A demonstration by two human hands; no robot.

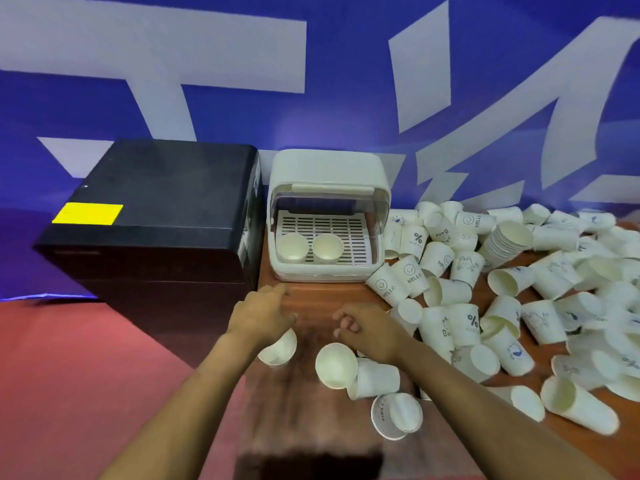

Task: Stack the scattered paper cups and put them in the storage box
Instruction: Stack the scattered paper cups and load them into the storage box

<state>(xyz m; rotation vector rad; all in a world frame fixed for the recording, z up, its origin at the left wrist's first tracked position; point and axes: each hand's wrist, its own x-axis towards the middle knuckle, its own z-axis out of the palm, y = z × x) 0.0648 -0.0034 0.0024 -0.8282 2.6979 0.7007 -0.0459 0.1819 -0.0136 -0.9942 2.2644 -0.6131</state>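
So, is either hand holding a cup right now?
Neither plainly is. The left hand is open above a cup; the right hand is loosely curled, holding nothing.

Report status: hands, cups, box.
Left hand open, right hand loosely curled, both empty. Storage box open, two cup stacks inside. Scattered cups cover table right; none blocking box.
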